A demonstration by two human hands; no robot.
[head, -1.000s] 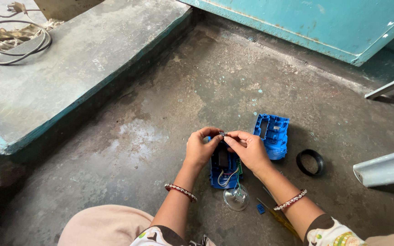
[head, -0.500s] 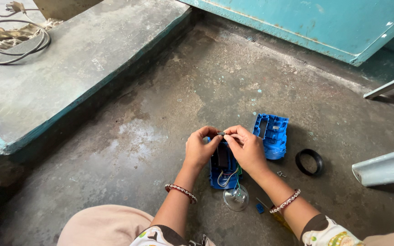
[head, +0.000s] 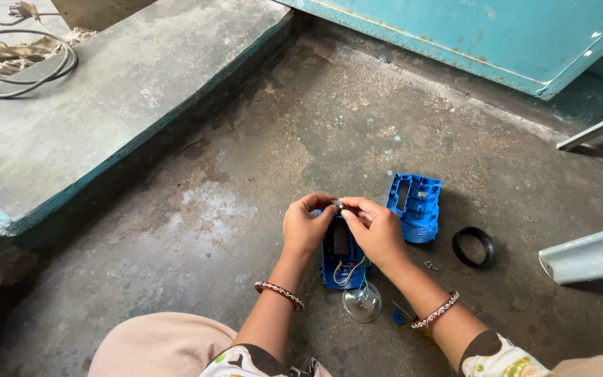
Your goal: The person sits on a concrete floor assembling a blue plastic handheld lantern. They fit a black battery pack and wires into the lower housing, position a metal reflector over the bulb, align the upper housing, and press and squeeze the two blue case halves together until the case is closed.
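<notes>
My left hand (head: 305,227) and my right hand (head: 377,232) meet over an open blue plastic housing (head: 340,262) lying on the concrete floor. Both pinch a small metal part (head: 338,204) at the housing's far end. Coloured wires (head: 350,269) run out of the housing toward a clear round reflector (head: 362,302) lying just below it. The other blue housing half (head: 415,207) lies to the right of my right hand, empty side up. Each wrist wears a beaded bracelet.
A black ring (head: 474,246) and a small screw (head: 429,264) lie right of the housing halves. A raised concrete step (head: 106,91) with a coiled cable (head: 19,59) fills the upper left. A teal metal door (head: 490,35) stands behind; a pale channel piece (head: 587,255) juts in at right.
My hands have stayed over the housing, with the fingers shifting slightly on the small metal part. Nothing else has moved.
</notes>
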